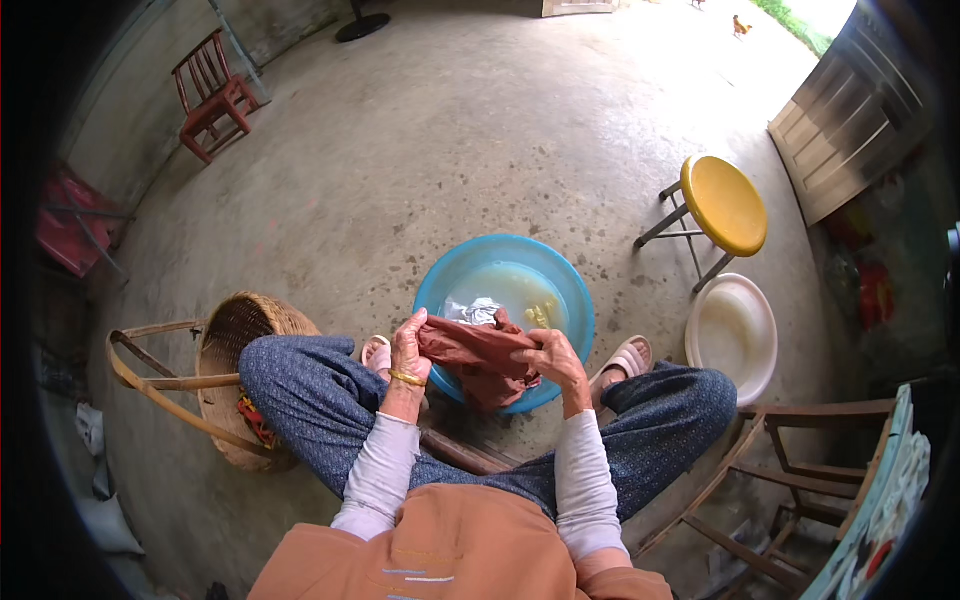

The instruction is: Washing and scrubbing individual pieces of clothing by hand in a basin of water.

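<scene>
A wet-looking reddish-brown cloth (484,356) is stretched between my two hands over the near side of a blue plastic basin (577,292). My left hand (409,345), with a gold-coloured bangle at the wrist, grips the cloth's left end. On its right side, my right hand (556,360) has the fabric between thumb and fingers. Cloudy water stands in the basin. In it lie a white cloth (474,310) and a yellowish piece (538,313) whose kind I cannot tell. The brown cloth hides part of the basin's near rim.
Left of my knee a wicker basket (259,319) with a long handle lies tilted. To the right are a pale basin (765,337), a yellow round stool (724,206) and a wooden frame (817,409). A small red chair (217,105) stands at the far left.
</scene>
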Motion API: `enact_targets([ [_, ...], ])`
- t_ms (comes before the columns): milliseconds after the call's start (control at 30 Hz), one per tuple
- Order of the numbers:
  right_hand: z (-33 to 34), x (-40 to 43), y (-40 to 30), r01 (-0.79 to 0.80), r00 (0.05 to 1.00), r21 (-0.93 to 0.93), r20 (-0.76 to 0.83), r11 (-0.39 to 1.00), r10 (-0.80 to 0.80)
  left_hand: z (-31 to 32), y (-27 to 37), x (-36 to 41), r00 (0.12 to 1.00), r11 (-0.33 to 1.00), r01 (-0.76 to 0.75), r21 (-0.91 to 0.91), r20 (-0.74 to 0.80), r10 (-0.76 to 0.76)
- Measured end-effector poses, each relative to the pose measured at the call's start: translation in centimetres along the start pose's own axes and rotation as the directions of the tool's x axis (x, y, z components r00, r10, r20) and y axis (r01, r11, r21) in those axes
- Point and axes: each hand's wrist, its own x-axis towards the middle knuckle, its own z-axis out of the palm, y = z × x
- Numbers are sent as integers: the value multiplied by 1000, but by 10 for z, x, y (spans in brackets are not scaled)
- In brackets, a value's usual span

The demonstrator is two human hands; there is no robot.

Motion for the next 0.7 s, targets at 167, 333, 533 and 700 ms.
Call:
enact_targets([
  [167,14,24,26,472,873,535,-392,701,-288,1,-18,1,967,934,193,-300,222,-128],
  [333,107,5,-17,618,713,118,-500,777,-491,1,-56,1,969,991,-117,-70,213,129],
  [533,102,21,4,335,739,-428,-433,839,-516,11,-77,-32,925,927,374,12,-83,-372],
  [700,113,-4,-15,334,671,-664,-330,669,-663,9,-76,-36,977,949,200,246,-127,-173],
])
